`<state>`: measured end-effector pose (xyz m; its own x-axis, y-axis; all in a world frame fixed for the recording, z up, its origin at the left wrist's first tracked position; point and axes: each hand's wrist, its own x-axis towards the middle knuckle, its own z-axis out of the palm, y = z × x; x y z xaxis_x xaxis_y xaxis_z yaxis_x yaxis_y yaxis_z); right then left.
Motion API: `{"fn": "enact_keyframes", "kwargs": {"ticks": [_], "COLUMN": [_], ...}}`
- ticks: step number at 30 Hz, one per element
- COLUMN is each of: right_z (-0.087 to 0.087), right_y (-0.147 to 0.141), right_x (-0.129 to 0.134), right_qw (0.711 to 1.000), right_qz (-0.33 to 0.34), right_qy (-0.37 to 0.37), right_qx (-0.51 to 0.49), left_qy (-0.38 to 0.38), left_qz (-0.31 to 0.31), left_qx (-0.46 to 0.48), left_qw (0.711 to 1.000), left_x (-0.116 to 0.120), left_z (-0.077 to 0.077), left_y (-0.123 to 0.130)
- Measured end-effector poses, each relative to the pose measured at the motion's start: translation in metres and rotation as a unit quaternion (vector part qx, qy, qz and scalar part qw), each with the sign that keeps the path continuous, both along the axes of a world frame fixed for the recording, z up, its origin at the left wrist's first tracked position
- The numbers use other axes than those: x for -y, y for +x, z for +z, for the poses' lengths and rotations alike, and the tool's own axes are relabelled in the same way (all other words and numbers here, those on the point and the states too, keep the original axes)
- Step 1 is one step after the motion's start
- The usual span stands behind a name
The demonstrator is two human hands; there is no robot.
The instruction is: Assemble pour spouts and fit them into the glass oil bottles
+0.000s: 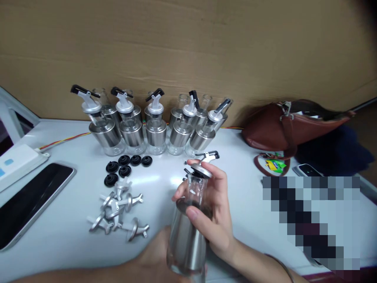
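A glass oil bottle (188, 239) with a brushed metal sleeve is held tilted, close to me at the lower middle. My right hand (219, 208) is closed around its neck and shoulder, thumb in front. Its upper fingers touch the silver pourer top (202, 169) with a black lever, which sits in the bottle mouth, slightly tilted. My left hand (160, 253) grips the lower body from the left; most of its fingers are hidden behind the glass. Several silver pourer spouts (118, 208) lie loose to the left, with several black stoppers (125, 170) just beyond them.
Bottles with pourers (156, 133) stand in a row, open-necked bottles behind them, against a cardboard wall (188, 43). A phone (35, 200) and white power strip (20, 165) lie left. Right are a brown bag (268, 125), a green packet (276, 165) and a pixelated patch.
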<state>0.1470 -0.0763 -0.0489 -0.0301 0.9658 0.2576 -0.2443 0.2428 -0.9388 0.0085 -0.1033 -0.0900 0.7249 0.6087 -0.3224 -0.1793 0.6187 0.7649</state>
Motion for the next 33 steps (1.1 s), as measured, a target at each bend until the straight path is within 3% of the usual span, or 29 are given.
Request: {"fn": "enact_keyframes", "kwargs": {"ticks": [4, 8, 15, 22, 27, 33], "right_z": [0.009, 0.013, 0.012, 0.017, 0.018, 0.024], "right_y": [-0.004, -0.011, -0.014, -0.017, -0.018, -0.019], "right_x": [0.009, 0.014, 0.009, 0.01, 0.01, 0.013], "right_qw": [0.998, 0.996, 0.994, 0.996, 0.997, 0.998], "right_qz": [-0.028, -0.038, -0.034, -0.054, -0.034, -0.012], "right_qy": [-0.034, -0.018, -0.055, -0.026, -0.022, 0.013], "right_qx": [0.053, 0.079, 0.087, 0.073, 0.063, 0.054], "left_qy": [0.002, -0.014, -0.045, -0.001, 0.01, 0.066], "left_qz": [-0.044, -0.047, -0.062, -0.026, -0.031, -0.027], "left_qx": [-0.009, 0.051, 0.019, 0.11, 0.078, 0.123], "left_qw": [0.999, 0.998, 0.997, 0.994, 0.996, 0.99], "left_x": [-0.004, -0.01, -0.011, -0.011, -0.01, -0.012], "left_z": [0.007, 0.017, 0.019, 0.027, 0.022, 0.023], "left_y": [0.002, 0.001, -0.002, 0.001, 0.0, 0.003]}}
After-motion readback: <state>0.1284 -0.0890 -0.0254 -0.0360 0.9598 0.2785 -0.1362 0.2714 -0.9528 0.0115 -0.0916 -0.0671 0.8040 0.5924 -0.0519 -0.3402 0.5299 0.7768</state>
